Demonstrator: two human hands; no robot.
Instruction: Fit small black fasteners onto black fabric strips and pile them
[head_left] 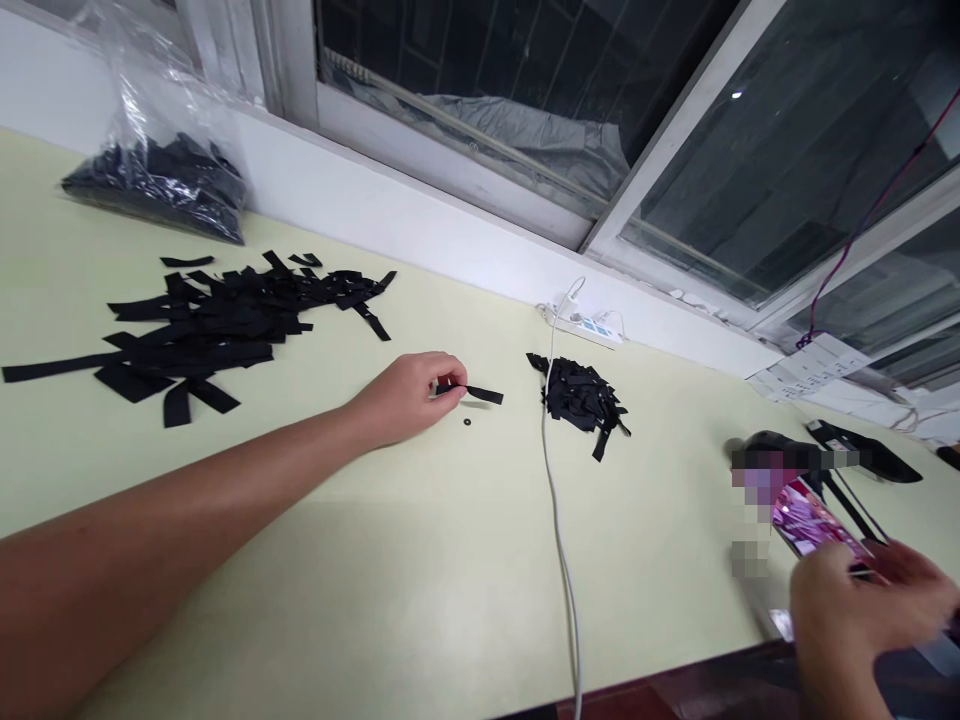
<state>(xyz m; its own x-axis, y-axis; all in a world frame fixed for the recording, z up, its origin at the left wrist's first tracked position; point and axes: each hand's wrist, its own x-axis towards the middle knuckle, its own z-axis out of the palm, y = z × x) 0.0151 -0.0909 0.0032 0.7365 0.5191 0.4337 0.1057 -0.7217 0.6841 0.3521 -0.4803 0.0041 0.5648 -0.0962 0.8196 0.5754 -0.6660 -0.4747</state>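
Observation:
My left hand is closed in a pinch on a short black strip, whose free end sticks out to the right just above the table. A small dark ring lies on the table below the fingertips. To the left spreads a large loose pile of black strips. Right of my left hand, a smaller, denser pile of black pieces lies beside a white cable. My right hand does not show.
A clear bag of black pieces stands at the back left. A white power strip sits by the wall, its cable running to the front edge. At right, another person's hands are at a phone, near black items.

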